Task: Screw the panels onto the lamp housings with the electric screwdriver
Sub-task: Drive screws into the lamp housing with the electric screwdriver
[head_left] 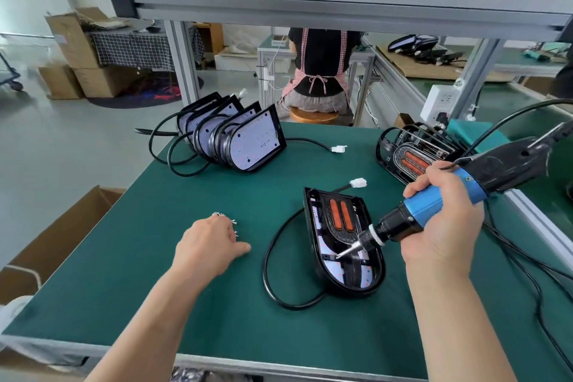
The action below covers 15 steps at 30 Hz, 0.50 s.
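Note:
A black lamp housing (342, 270) lies flat on the green mat, with a black panel with two orange strips (339, 215) set in it. My right hand (443, 223) grips the blue and black electric screwdriver (434, 205); its bit tip hovers over the housing's lower middle. My left hand (210, 245) reaches over a small pile of silver screws (226, 220) to the left of the housing, fingers curled down on them; whether it holds a screw is hidden.
Several upright housings with white LED boards (235, 136) stand at the back left with looped black cables. More panelled housings (412, 149) lie at the back right. The screwdriver cord trails right. A cardboard box (62, 226) sits left of the table. A person sits beyond the bench.

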Each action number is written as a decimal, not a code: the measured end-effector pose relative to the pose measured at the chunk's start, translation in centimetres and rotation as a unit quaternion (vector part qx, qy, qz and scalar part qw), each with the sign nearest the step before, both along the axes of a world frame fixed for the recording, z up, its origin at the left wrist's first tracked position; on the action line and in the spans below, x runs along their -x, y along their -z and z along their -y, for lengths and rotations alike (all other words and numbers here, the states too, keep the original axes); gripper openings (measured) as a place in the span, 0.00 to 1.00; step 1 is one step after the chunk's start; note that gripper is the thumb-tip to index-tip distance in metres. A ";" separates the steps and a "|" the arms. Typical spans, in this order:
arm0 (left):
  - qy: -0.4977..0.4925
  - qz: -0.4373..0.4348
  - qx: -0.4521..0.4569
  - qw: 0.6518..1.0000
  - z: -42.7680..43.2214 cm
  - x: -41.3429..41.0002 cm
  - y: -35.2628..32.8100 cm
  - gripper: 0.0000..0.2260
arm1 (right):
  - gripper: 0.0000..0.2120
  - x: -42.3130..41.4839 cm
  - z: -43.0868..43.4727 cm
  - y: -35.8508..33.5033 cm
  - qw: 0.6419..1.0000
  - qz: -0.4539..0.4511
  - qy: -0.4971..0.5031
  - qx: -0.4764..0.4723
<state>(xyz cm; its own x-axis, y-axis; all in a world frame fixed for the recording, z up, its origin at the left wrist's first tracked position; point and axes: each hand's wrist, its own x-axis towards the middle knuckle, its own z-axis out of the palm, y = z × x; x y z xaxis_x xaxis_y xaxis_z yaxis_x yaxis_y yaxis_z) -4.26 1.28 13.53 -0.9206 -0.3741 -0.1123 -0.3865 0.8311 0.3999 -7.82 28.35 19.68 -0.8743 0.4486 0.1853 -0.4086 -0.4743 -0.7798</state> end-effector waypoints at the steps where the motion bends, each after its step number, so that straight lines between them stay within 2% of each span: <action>1: 0.003 0.010 0.013 1.000 -0.2 0.0 0.0 0.11 | 0.07 -0.1 0.1 0.0 1.000 0.001 -0.003 0.000; 7: 0.031 0.036 0.047 0.998 0.1 0.1 0.1 0.08 | 0.06 -0.4 -0.1 0.2 1.000 0.005 0.005 -0.017; 15: 0.081 -0.027 -0.001 0.996 0.1 0.1 0.2 0.07 | 0.06 -0.7 -0.5 0.2 1.000 0.018 0.008 -0.020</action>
